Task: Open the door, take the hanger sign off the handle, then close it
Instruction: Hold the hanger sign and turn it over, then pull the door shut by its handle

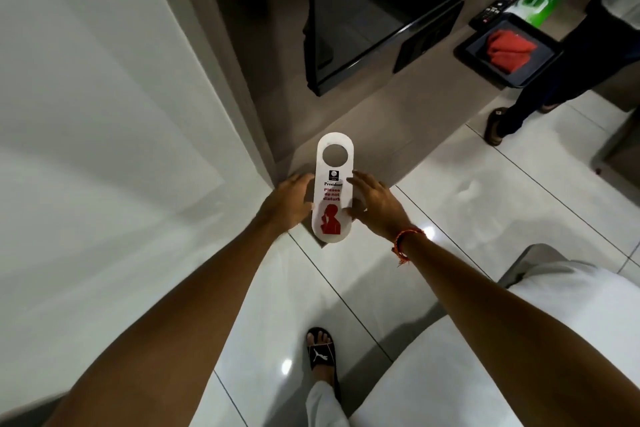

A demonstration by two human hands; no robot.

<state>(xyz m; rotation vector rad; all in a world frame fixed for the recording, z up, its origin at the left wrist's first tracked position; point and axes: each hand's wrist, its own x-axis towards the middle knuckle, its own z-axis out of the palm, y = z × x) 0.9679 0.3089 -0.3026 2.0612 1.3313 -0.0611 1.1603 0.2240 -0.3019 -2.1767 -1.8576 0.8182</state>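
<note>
A white hanger sign (pixel 333 191) with a round hole at its top, red "Please do not disturb" lettering and a red figure is held upright in front of me. My left hand (pixel 289 203) grips its left edge and my right hand (pixel 375 203) holds its right edge, both at mid-height. The sign hangs on nothing. A large white panel (pixel 97 114) fills the left of the view, probably the door or a wall; I cannot tell which. No door handle is visible.
A dark wall-mounted screen (pixel 363 21) hangs above a beige counter (pixel 398 111) carrying a black tray (pixel 509 52) with a red cloth. Another person's legs (pixel 540 94) stand at the right. A white bed corner (pixel 519 340) sits lower right. My sandalled foot (pixel 321 352) rests on glossy floor tiles.
</note>
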